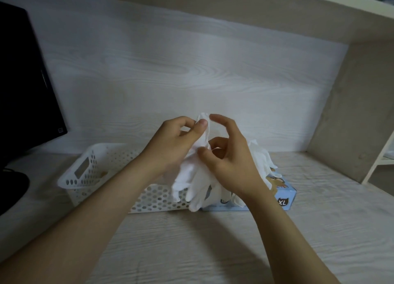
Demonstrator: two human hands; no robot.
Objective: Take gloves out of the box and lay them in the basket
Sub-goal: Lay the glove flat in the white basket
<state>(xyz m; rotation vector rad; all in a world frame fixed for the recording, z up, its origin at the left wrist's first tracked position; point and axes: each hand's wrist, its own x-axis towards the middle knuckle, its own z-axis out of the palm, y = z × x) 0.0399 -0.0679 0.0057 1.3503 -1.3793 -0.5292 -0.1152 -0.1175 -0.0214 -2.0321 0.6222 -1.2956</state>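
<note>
Gloves [193, 177]: a white bunch, held up in the air over the spot where basket and box meet.
Left grip [177, 141]: thumb and finger pinch the top of the bunch.
Right grip [230, 156]: thumb and curled fingers pinch the bunch lower down.
Basket [70, 177]: white with holes, sits on the tabletop [191, 241].
Box [284, 199]: blue, just beside the basket, with more gloves [261, 156] poking out the top.

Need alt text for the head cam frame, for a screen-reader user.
The left hand and right hand pinch a white glove above a white perforated basket and a blue glove box on a pale desk. More gloves stick out of the box; a black monitor stands at left.
</note>
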